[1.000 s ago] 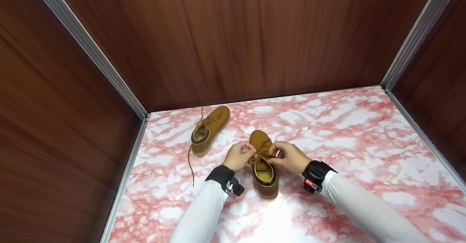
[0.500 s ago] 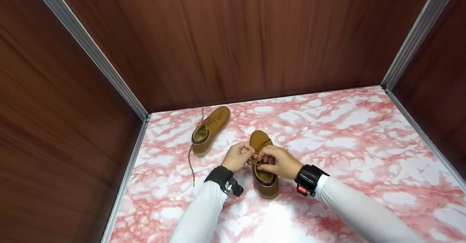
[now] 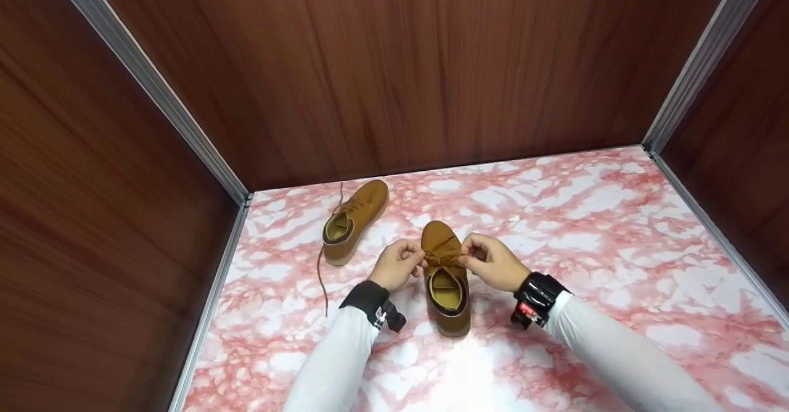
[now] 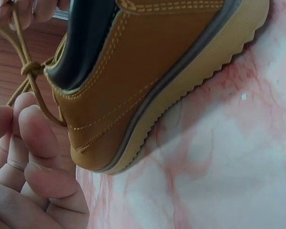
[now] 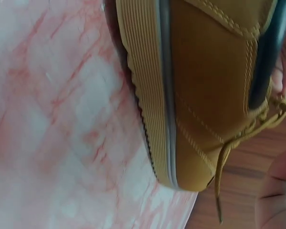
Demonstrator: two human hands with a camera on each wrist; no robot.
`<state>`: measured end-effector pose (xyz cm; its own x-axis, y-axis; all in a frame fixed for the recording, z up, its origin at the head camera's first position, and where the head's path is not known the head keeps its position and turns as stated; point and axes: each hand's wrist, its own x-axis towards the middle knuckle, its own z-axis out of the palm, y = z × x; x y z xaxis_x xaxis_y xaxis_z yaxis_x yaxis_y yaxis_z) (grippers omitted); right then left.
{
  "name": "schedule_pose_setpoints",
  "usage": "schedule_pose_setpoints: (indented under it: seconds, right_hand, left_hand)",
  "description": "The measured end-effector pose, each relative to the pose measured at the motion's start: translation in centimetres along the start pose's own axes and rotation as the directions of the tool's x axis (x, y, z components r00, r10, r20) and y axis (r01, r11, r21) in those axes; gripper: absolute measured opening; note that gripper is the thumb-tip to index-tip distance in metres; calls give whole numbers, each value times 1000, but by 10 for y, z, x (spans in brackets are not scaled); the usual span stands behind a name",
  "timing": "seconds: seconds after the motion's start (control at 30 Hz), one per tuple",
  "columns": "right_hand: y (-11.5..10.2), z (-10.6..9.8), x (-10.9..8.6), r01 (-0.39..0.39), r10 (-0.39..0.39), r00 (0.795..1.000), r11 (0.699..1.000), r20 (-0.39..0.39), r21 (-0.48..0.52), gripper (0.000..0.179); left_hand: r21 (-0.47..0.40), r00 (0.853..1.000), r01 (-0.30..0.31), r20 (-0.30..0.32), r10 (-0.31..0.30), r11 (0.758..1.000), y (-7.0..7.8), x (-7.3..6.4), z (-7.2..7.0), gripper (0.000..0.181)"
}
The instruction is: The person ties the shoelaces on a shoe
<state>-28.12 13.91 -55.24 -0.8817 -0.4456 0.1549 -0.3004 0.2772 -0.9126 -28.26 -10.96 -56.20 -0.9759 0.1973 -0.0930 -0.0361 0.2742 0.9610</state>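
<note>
A tan lace-up shoe (image 3: 445,282) stands on the pink marble-patterned floor (image 3: 585,227), toe pointing away from me. My left hand (image 3: 414,258) pinches the brown shoelace (image 3: 441,256) on the shoe's left side, and my right hand (image 3: 468,255) pinches it on the right side. The lace runs taut between them over the tongue. In the left wrist view a knot in the lace (image 4: 30,69) sits beside the shoe's collar (image 4: 86,43), with curled fingers (image 4: 35,143) below it. The right wrist view shows the shoe's ribbed sole (image 5: 143,86) and a lace strand (image 5: 231,145).
A second tan shoe (image 3: 354,219) lies to the back left, its loose lace (image 3: 320,276) trailing toward me. Dark wood-grain walls (image 3: 394,66) with metal corner strips (image 3: 154,91) enclose the floor on three sides.
My right hand, which had crossed over the shoe toward the left hand, has drawn back to the right, and the lace is now stretched out between both hands.
</note>
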Motion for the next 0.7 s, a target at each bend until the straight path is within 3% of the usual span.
schedule_pose_setpoints:
  seconds: [0.23,0.7]
  right_hand:
    - [8,-13,0,-23,23,1000,999,-9,-25,25]
    - [33,-24,-4,-131,124,990,986,-72,-106,21]
  left_hand:
    - [64,1000,-22,7,21,998,-1,-1,-6,13]
    - [139,1000,25,16,-27,990,-12,-10,-23,16]
